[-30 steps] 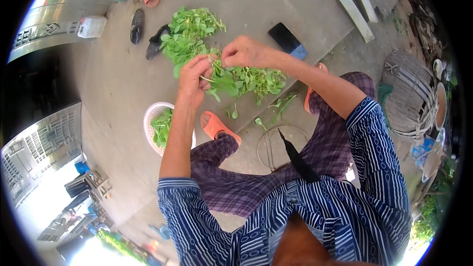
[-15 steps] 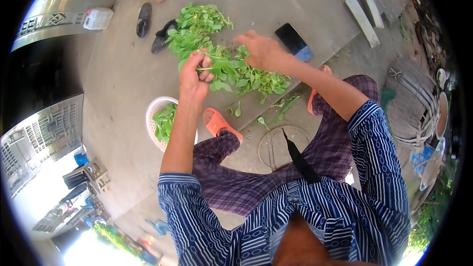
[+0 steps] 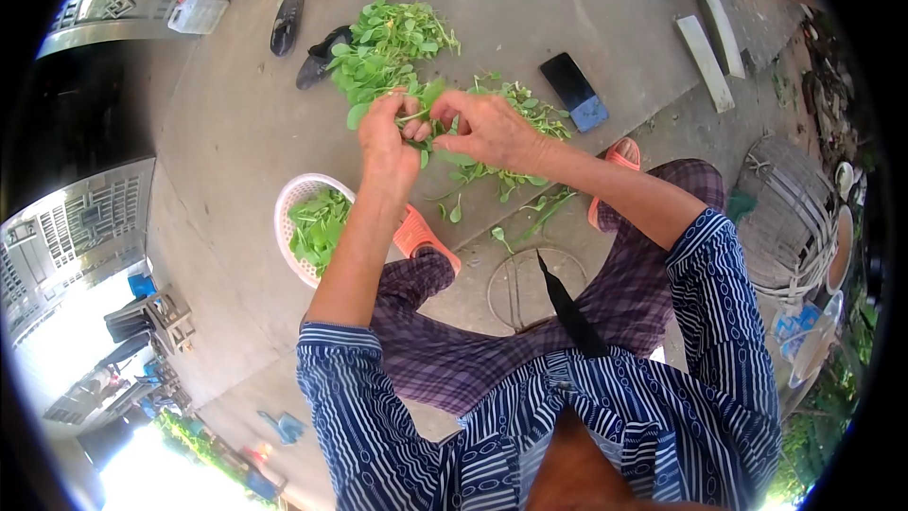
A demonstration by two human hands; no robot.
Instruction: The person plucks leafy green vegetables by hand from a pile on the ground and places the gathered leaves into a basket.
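Above the pile of leafy greens [image 3: 402,33] on the concrete, my left hand [image 3: 390,132] is closed on a green sprig. Close to its right, my right hand [image 3: 482,128] has its fingers bent by the sprig's leaves; whether it grips them is hidden. More greens [image 3: 525,109] spread on the ground behind and right of my hands. A white basket [image 3: 285,227] with a pink rim, partly behind my left forearm, holds picked leaves [image 3: 320,227]. A few loose stems [image 3: 549,213] lie nearer my legs.
A phone [image 3: 567,80] lies on the ground beyond the greens. Dark shoes [image 3: 287,24] and a plastic jug [image 3: 197,13] are at the upper left. White bars [image 3: 705,64] and a woven basket [image 3: 790,213] stand to the right. A wire ring [image 3: 537,289] lies between my legs.
My right hand has moved from above the greens back beside my left hand, where the two nearly meet. My left hand still holds greenery. The view has shifted slightly.
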